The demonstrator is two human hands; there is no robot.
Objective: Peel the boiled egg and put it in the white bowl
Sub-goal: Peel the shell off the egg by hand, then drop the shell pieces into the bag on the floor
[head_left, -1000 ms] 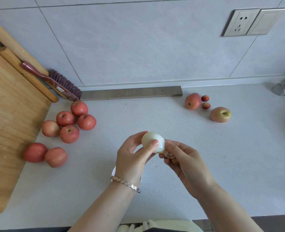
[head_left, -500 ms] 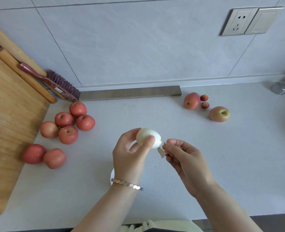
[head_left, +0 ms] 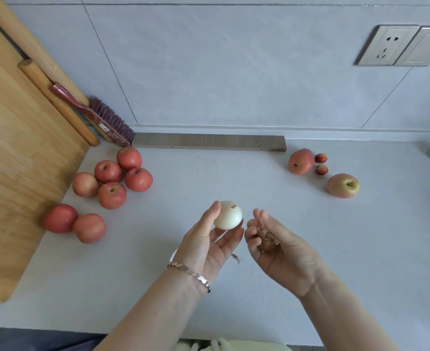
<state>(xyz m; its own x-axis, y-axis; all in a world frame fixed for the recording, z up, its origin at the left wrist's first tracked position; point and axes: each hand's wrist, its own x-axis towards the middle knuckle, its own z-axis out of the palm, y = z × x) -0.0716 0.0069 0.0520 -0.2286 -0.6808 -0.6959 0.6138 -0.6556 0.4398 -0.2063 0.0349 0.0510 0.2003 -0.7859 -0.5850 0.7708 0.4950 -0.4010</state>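
Note:
The boiled egg is white and almost bare, with one small brown shell fleck on top. My left hand holds it between thumb and fingertips above the counter. Just to its right, my right hand is cupped palm-up around a pile of brown shell pieces, a small gap apart from the egg. One shell fragment is in the air or on the counter below the hands. A sliver of the white bowl shows behind my left wrist; the rest is hidden.
Several red apples lie at the left beside a wooden cutting board. A brush and a grey bar sit against the wall. More fruit lies at the back right.
My right hand pulled away from the egg and turned palm-up with the shell bits. My left hand rotated the egg and opened its fingers around it. A shell fragment dropped below.

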